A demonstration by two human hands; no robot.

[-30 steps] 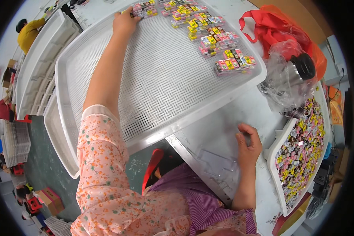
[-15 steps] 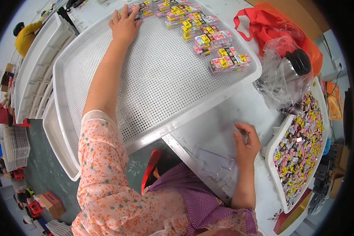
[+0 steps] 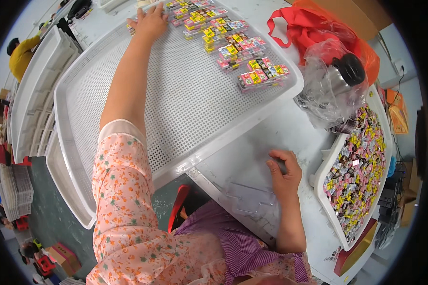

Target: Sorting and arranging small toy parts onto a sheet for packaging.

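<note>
Fingers of the left hand (image 3: 150, 21) lie spread and flat on the far end of the white perforated tray (image 3: 128, 142), arm stretched out over it, fingertips touching the nearest of the small colourful packs (image 3: 223, 42) that sit in rows along the tray's far right part. Nothing is gripped in that hand. Curled loosely together, the right hand (image 3: 284, 172) rests on the white table (image 3: 252, 147), close to the body; a small dark thing shows between its fingers, too hidden to tell what. Just in front of it lie clear plastic sleeves (image 3: 245, 197). To the right stands a second tray (image 3: 324, 190) heaped with loose small coloured pieces (image 3: 359, 161). Beyond it sit a crumpled clear bag (image 3: 328, 90) with a dark lid inside and a red bag (image 3: 318, 33).
</note>
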